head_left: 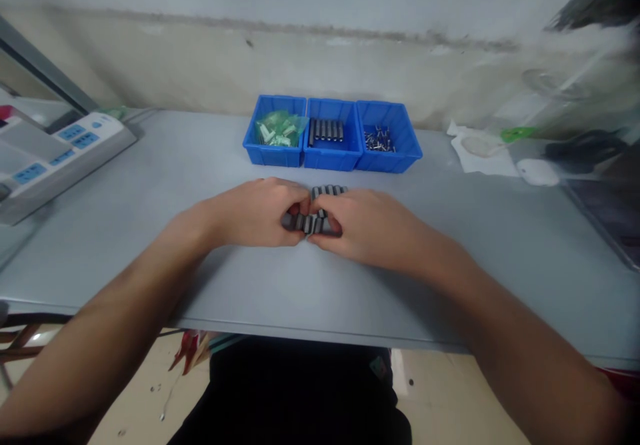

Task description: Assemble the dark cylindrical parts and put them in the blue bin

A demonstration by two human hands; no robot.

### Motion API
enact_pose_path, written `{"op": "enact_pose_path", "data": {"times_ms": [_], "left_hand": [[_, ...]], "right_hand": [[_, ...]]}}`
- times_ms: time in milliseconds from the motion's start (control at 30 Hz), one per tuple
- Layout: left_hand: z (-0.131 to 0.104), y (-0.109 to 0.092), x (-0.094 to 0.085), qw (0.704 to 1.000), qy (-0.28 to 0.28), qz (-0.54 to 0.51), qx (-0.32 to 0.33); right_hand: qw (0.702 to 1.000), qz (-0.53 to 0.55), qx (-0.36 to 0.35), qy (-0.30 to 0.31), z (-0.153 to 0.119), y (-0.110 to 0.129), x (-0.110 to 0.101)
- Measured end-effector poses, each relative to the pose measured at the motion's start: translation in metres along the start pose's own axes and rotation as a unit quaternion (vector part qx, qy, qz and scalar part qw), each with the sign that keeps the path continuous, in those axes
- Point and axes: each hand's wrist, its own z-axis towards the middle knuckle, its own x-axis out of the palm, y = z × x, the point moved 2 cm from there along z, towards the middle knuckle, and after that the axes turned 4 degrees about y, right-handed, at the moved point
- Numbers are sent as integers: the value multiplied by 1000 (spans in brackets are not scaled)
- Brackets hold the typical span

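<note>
My left hand [263,213] and my right hand [367,225] meet over the middle of the table, fingers closed from both sides on a short row of dark grey cylindrical pieces [308,225]. The fingers cover part of this row, so its exact kind is unclear. Just behind my right fingertips lies another group of dark grey cylinders [330,190], partly hidden by that hand.
Three joined blue bins stand at the back: a left bin [275,157] with a green-tinted bag of white pieces, a middle bin [330,160] with dark cylinders, a right bin [385,162] with small metal parts. A white power strip [95,148] is left; a white mouse [537,172] right.
</note>
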Motion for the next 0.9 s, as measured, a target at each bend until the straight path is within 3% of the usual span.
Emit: {"op": "enact_pose_path", "data": {"times_ms": [267,600,900], "left_hand": [[2,5,1,999,-7,-2,35],[3,11,-2,1000,-8,4,-4],[7,11,-1,999,-43,-5,1]], "right_hand": [[1000,-24,-16,5,0,-1,-2],[999,-20,-26,25,-4,-9,0],[998,-9,-36,42,-4,-3,0]]}}
